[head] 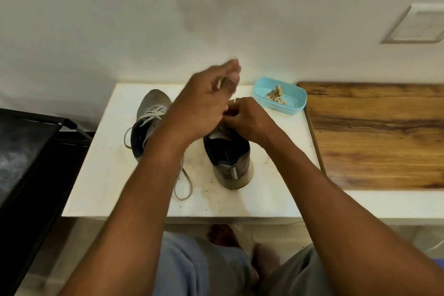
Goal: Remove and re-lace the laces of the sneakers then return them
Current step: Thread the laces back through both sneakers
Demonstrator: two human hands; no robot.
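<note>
Table (108, 175): blue tub (299, 106) holds scrap (276, 97), near sneaker (230, 158).

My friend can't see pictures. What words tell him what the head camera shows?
Two hands work on a grey sneaker on a white table: the right hand pinches its top, the left hand is raised and blurred. A second sneaker with loose laces sits beside it, a blue tub behind.

Blue tub (288, 110) of scraps beside wooden board (374, 137)
</note>
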